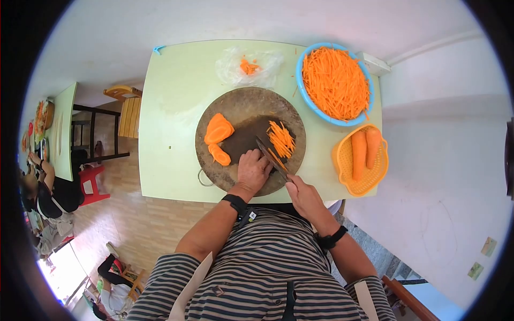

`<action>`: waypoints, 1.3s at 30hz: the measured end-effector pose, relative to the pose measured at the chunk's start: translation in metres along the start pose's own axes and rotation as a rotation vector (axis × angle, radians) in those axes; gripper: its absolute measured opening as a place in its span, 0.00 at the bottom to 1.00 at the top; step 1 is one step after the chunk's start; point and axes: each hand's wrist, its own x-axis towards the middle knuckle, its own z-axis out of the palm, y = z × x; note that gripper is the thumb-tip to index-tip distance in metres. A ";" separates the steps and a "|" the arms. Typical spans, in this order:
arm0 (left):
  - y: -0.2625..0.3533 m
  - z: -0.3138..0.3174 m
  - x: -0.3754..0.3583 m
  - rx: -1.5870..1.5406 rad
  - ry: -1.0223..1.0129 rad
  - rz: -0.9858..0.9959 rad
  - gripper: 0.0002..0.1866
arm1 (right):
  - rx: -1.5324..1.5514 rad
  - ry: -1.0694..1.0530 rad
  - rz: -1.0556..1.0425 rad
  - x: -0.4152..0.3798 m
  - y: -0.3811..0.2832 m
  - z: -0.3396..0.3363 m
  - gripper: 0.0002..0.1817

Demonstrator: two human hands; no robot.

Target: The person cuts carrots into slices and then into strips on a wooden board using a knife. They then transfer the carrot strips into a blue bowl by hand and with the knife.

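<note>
My right hand (pixel 306 200) is closed round the handle of a knife (pixel 271 157), whose dark blade lies over the round wooden board (pixel 246 101). Beside the blade, on its left, my left hand (pixel 254 170) presses down with fingers bent together; what lies under the fingertips is hidden. Cut carrot strips (pixel 281 139) form a small pile just right of the blade. Carrot slices (pixel 219 129) lie in overlapping stacks on the board's left part.
A blue-rimmed basin (pixel 301 88) of carrot strips stands at the table's back right, above a yellow basket (pixel 347 182) with whole carrots (pixel 359 155). A plastic bag (pixel 230 67) with carrot bits lies behind the board. People sit at far left, near a red stool (pixel 92 184).
</note>
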 end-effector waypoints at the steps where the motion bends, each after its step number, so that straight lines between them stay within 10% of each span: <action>1: 0.000 0.000 0.000 0.011 0.000 0.002 0.08 | -0.025 0.001 -0.003 0.003 -0.001 0.001 0.20; 39: -0.001 0.002 -0.001 -0.034 0.025 -0.002 0.07 | 0.073 0.000 -0.005 -0.001 0.006 0.000 0.22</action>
